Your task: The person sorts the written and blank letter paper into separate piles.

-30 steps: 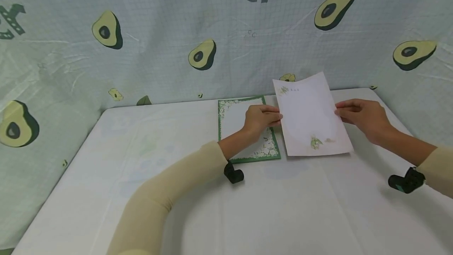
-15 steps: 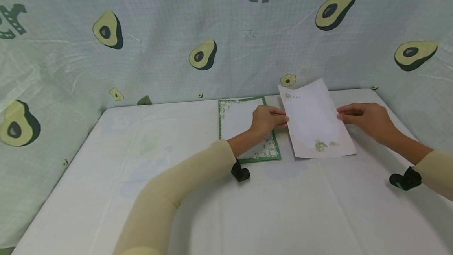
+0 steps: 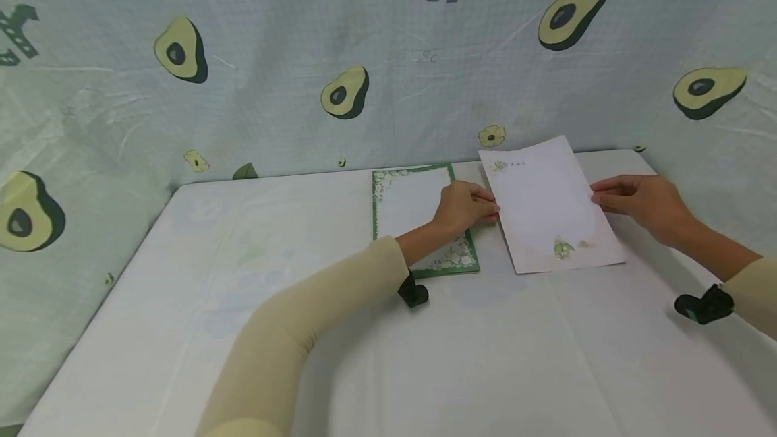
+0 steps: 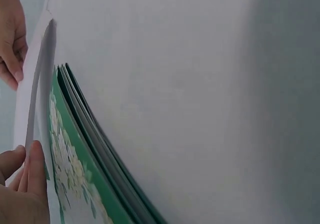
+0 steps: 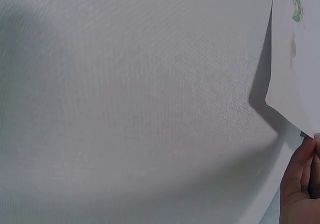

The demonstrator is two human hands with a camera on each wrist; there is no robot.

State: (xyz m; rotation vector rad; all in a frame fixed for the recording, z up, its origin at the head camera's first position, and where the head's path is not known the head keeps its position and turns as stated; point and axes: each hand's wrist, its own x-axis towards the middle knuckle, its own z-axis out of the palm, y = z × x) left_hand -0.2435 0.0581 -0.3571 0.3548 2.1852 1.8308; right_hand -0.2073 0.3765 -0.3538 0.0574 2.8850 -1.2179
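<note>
One pale pink, rectangular paper sheet [image 3: 543, 208], printed with two small green sprigs, is tilted near the far right corner of the white cloth-covered tabletop [image 3: 121, 369], its left edge pinched between thumb and fingers by the left hand [image 3: 464, 210] and its right edge pinched by the right hand [image 3: 649, 204]. Just left of it, by the tabletop's far edge, lies one stack of green-bordered, floral-printed rectangles [image 3: 407, 204], its several layers too close to count, while two black wrist devices [image 3: 414, 290] show
</note>
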